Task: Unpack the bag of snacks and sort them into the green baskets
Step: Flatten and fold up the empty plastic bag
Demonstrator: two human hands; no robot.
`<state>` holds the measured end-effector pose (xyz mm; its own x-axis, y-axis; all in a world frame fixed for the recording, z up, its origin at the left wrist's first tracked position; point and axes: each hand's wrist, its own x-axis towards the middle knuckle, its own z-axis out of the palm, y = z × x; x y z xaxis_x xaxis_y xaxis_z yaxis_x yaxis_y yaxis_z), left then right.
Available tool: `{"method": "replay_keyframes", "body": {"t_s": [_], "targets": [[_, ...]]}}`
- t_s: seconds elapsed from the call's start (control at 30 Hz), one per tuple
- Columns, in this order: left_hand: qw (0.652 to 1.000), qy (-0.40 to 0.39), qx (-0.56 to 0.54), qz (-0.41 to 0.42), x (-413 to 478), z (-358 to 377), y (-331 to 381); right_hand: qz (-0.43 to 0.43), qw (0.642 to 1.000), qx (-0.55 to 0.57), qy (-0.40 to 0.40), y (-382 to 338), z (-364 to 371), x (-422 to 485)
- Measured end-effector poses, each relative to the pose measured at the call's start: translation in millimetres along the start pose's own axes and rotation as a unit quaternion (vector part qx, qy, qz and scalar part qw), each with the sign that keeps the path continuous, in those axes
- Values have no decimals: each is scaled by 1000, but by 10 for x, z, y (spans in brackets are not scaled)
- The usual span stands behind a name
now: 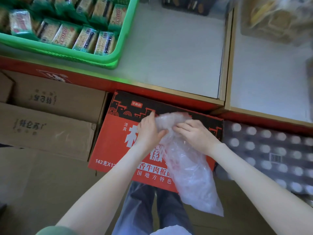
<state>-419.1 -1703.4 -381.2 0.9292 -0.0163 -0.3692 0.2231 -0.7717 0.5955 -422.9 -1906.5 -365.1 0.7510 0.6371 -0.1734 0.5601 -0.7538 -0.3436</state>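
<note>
Left hand [149,131] and right hand [194,133] grip a clear bag [191,175] over a red carton [115,141]; green basket [101,58] holds cracker packets [67,34].

left hand [149,131]: fingers curled, pinching bag [191,175] | right hand [194,133]: curled, pinching it | forearms: bare, reaching forward, converging

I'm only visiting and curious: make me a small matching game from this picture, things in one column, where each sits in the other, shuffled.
Things: 1 green basket; 2 clear plastic bag; 3 red carton; 4 brown boxes.
Places: A gripped by the left hand and the right hand; B left of the red carton; C on the grey shelf, holding cracker packs; D beneath the bag.
Pairs: 1-C; 2-A; 3-D; 4-B.
</note>
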Motion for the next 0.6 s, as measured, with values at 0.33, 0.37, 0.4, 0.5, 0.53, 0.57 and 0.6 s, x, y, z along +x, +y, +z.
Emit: {"method": "replay_keyframes", "body": {"t_s": [0.33,0.37,0.4,0.5,0.53,0.57,0.6], "targets": [[910,197,116,347,114,-154,91,74,994,-26,70,-75,-257,461],[893,212,127,377,148,-169,92,83,991,-56,93,-78,-225,462],[881,201,147,403,180,-184,68,87,989,-80,90,-84,-176,443],[853,85,245,453,165,-178,-189,64,996,-64,23,-75,1,275],[847,60,257,461,129,-163,-294,64,997,-37,-8,-96,40,215],[847,46,255,465,90,-145,-390,62,998,-13,-30,-132,66,172],[852,33,243,462,51,-125,-473,62,997,16,-49,-173,84,133]]}}
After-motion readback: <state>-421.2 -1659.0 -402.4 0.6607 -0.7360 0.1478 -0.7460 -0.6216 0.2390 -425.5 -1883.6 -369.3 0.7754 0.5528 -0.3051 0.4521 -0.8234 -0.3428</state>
